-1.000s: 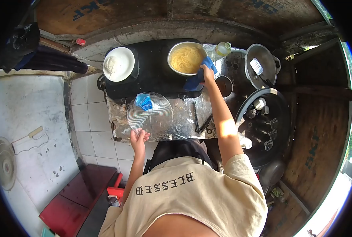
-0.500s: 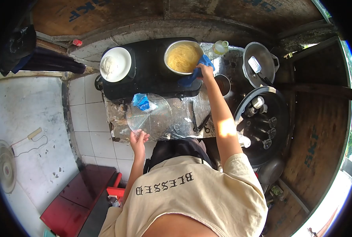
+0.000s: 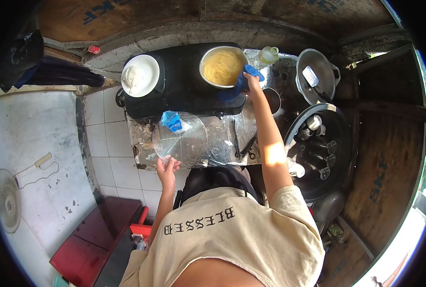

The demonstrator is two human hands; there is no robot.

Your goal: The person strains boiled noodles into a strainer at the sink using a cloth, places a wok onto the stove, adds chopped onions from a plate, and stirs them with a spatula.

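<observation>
A metal pot (image 3: 223,67) of yellow noodles stands on the right side of the black stove (image 3: 184,95). My right hand (image 3: 252,83) is closed on a blue cloth (image 3: 254,72) at the pot's right rim. Lower left, my left hand (image 3: 168,167) pinches the near edge of a round wire rack (image 3: 189,143), which lies over the foil-covered table (image 3: 222,158). A blue packet (image 3: 171,121) is at the rack's far side. On the stove's left side sits a white plate (image 3: 148,76) with a white mound (image 3: 132,77) on it.
Behind the pot's right side stands a bottle (image 3: 269,55). Farther right are a large metal pan (image 3: 316,71) and a black basin (image 3: 313,186) holding several glasses. A dark cup (image 3: 272,99) and scissors (image 3: 251,154) are on the table. A fan (image 3: 6,201) is far left.
The blue cloth has shifted and bunched slightly around my right hand at the pot's rim. My left hand stays at the rack's edge. The view has moved slightly.
</observation>
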